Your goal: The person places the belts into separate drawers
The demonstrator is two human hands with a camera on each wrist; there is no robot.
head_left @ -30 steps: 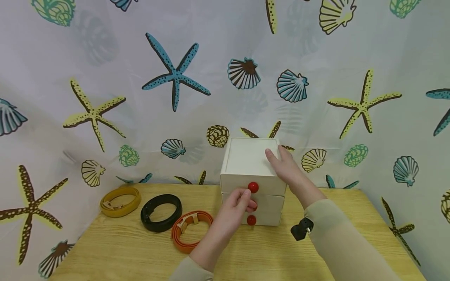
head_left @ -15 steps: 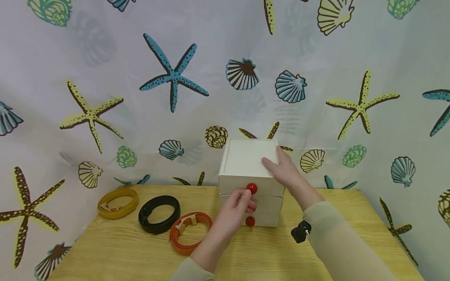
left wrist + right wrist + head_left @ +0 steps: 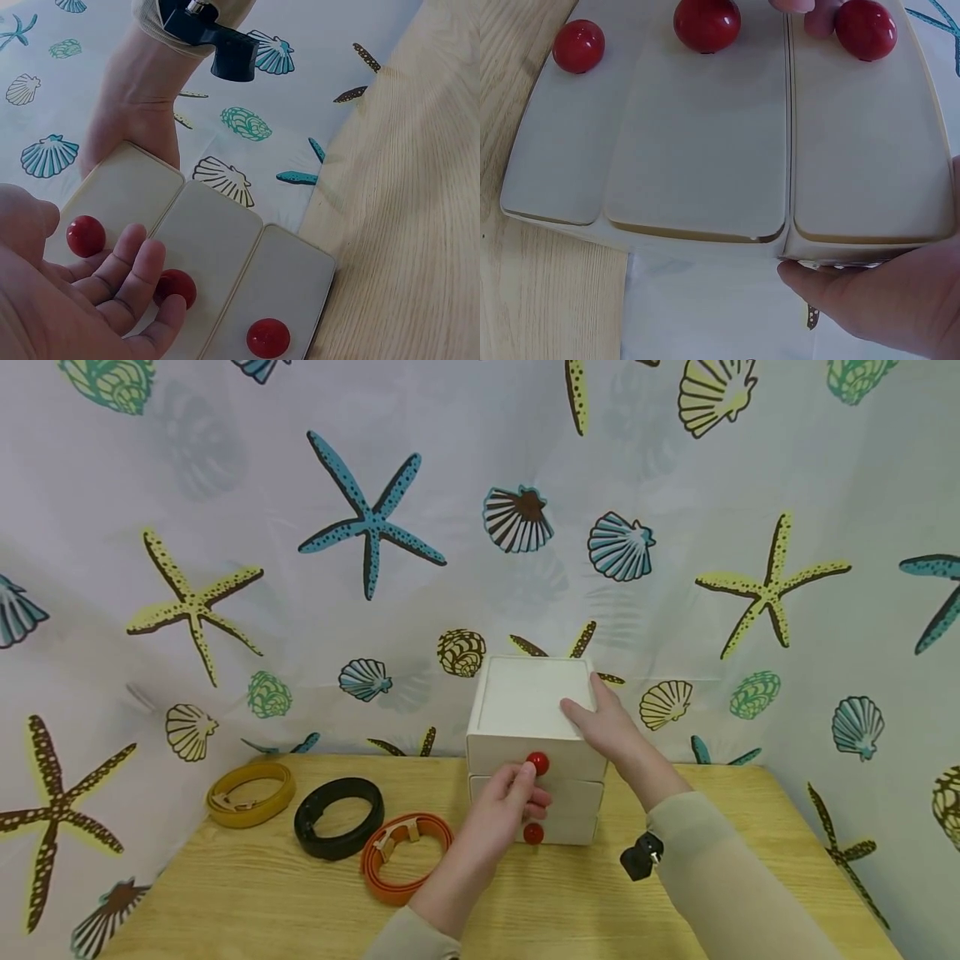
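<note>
A small white drawer cabinet (image 3: 525, 693) with stacked drawers and red knobs stands near the table's back edge. At its front, my left hand (image 3: 498, 806) pinches the top drawer's red knob (image 3: 537, 764) between thumb and index finger. The other left fingers curl loosely before the middle red knob (image 3: 176, 289), not visibly gripping it. My right hand (image 3: 611, 727) rests on the cabinet's right upper edge, thumb on the top and straight fingers along the side. In the right wrist view that hand (image 3: 900, 307) lies against the side. The bottom red knob (image 3: 533, 833) is untouched.
Left of the cabinet lie three coiled belts on the wooden table (image 3: 600, 910): orange (image 3: 405, 860), black (image 3: 339, 818) and mustard yellow (image 3: 251, 793). A white curtain (image 3: 450, 443) printed with starfish and shells hangs behind the table and at both sides.
The head view has shifted slightly. Over the last second both hands keep nearly the same places on the cabinet; no clear drawer movement shows.
</note>
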